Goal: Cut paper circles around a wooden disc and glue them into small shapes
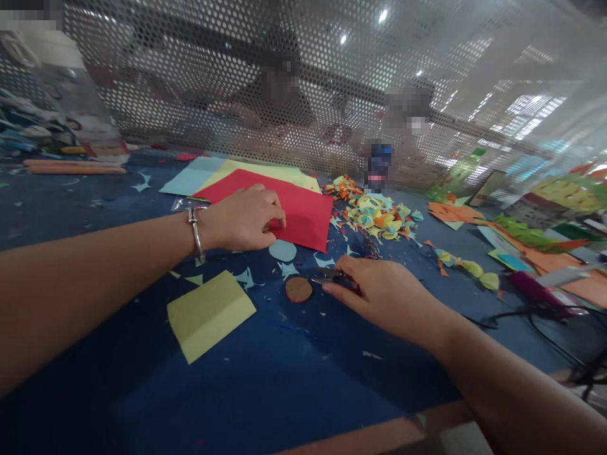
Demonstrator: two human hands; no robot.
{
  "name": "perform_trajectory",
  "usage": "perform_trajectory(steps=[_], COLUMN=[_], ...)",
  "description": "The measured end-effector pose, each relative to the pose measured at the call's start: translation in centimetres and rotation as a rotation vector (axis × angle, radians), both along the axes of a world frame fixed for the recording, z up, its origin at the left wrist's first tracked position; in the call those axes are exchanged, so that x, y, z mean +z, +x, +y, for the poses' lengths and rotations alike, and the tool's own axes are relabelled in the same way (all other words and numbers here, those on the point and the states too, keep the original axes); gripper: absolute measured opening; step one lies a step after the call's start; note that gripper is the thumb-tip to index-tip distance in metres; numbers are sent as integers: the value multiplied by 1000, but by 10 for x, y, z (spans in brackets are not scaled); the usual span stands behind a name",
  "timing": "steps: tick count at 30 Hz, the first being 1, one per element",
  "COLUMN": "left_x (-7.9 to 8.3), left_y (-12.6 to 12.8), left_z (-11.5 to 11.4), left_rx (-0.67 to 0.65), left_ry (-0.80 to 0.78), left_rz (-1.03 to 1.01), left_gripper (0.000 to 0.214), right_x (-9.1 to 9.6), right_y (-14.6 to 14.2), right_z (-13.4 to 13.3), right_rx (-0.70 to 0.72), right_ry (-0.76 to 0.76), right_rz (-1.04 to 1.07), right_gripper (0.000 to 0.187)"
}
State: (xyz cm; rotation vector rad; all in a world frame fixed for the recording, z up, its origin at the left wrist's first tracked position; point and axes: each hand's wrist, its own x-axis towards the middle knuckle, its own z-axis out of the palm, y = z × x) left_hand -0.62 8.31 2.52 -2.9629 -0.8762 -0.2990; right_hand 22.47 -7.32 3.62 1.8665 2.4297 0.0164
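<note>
My left hand, with a silver bracelet on the wrist, rests on the near edge of a red paper sheet; its fingers are curled and pinching that edge. My right hand lies on the blue table cover with its fingers closed around small scissors, whose blades point left. A brown cardboard disc lies just left of the blades. A light blue paper circle sits between the two hands.
A folded yellow sheet lies near the front left. Yellow and light blue sheets lie under the red one. A heap of coloured folded paper pieces sits behind my right hand. Orange and green paper and cables are at right. People sit behind a perforated screen.
</note>
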Motion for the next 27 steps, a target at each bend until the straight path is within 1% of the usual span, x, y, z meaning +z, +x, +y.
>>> perform_trajectory(steps=[3,6,9,12,15,19,23,27], left_x=[4,8,10,13,18,21,19,16], left_y=[4,7,7,7,7,6,6,9], left_z=[-11,-21,-26,-28,-28,-27,-31,-37], left_rx=[10,24,36,7,-24,-27,-16,-4], left_ry=[-32,-110,-192,-227,-214,-186,-89,24], left_rz=[52,72,78,94,112,156,154,176], left_gripper=[30,40,42,45,41,37,38,30], right_x=[1,2,1,0,0,1,2,3], right_y=[-2,-3,-3,-3,-4,-6,-8,-10], right_z=[-1,-1,-1,-2,-3,-3,-4,-5], right_rx=[-6,-10,-10,-8,-11,-15,-22,-26], right_ry=[-11,-24,-25,-19,-24,-44,-63,-78], right_rz=[5,15,12,2,2,20,54,71], right_gripper=[32,31,32,31,31,30,28,29])
